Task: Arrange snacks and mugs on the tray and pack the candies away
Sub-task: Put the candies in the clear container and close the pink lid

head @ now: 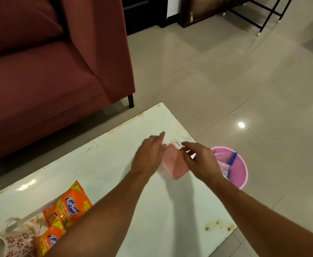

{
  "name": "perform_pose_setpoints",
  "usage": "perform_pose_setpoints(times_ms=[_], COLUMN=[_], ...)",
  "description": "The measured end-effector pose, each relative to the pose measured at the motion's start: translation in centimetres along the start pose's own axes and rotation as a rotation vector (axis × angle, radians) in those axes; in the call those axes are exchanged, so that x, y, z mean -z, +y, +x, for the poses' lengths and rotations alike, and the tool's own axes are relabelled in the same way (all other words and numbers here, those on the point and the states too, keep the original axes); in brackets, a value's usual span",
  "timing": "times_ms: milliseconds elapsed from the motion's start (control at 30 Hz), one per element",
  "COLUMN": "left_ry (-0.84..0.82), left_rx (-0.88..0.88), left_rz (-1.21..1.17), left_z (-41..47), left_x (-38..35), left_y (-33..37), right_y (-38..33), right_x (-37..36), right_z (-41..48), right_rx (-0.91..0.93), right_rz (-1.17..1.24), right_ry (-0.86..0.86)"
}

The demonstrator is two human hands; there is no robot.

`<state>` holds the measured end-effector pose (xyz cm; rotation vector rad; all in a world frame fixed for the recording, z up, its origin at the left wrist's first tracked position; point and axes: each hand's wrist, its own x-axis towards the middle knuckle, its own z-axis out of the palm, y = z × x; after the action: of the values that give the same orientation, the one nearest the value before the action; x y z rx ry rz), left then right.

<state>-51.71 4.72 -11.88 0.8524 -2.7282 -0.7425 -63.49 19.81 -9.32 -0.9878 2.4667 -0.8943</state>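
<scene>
A small pink box (174, 165) with a clear latch at its top is tilted above the white table (115, 164), near the far right corner. My left hand (148, 154) presses against the box's left side with its forefinger stretched out. My right hand (200, 160) pinches the box's top right edge. Motion blur hides the fingertips. Two orange Kurkure snack packets (68, 208) lie at the lower left, partly under my left forearm. A white mug with red flowers (16, 242) lies on its side beside them.
A pink bucket (239, 169) stands on the tiled floor just off the table's right edge, with a clear zip bag (228, 164) inside. A maroon sofa (50, 71) runs along the table's far left side. A black metal rack (259, 13) stands far back.
</scene>
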Motion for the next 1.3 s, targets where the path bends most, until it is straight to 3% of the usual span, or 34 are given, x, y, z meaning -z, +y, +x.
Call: perform_pose_setpoints(times_ms=[200,333,367,433,533,633,900,1033,1133,1300], left_ry=[0.020,0.092,0.102,0.057,0.010,-0.005,-0.083,0.030,-0.028,-0.184], left_rx=[0.197,0.342,0.406,0.495,0.507,0.479,0.454,0.526,0.519,0.433], left_rz=[-0.124,-0.125,-0.137,-0.135,-0.150,-0.185,-0.324,-0.423,-0.473,-0.432], left_z=[-1.1,-1.9,-2.1,-2.4,-1.8,-0.6,0.6,1.3,1.8,2.0], left_x=[-2.1,-2.0,-2.0,-1.7,-1.0,-0.1,0.6,1.4,1.6,0.3], left_y=[0.9,0.1,-0.4,-1.4,-2.2,-2.4,-2.3,-2.6,-2.1,0.1], right_y=[0.4,-0.9,-1.4,-2.5,-4.5,-6.1,-6.4,-5.0,-3.5,-1.7], right_x=[-2.5,-2.8,-3.4,-5.5,-9.7,-13.1,-13.2,-8.0,-3.8,-1.3], right_z=[-0.8,-2.9,-4.2,-7.1,-9.5,-9.6,-9.1,-7.3,-3.7,0.6], right_rx=[0.117,0.299,0.340,0.371,0.146,-0.087,-0.185,-0.081,-0.060,-0.088], right_rz=[-0.120,-0.255,-0.273,-0.305,-0.369,-0.452,-0.319,-0.196,-0.187,-0.257], right_ry=[0.041,0.219,0.215,0.049,-0.249,-0.298,-0.248,0.038,0.184,0.117])
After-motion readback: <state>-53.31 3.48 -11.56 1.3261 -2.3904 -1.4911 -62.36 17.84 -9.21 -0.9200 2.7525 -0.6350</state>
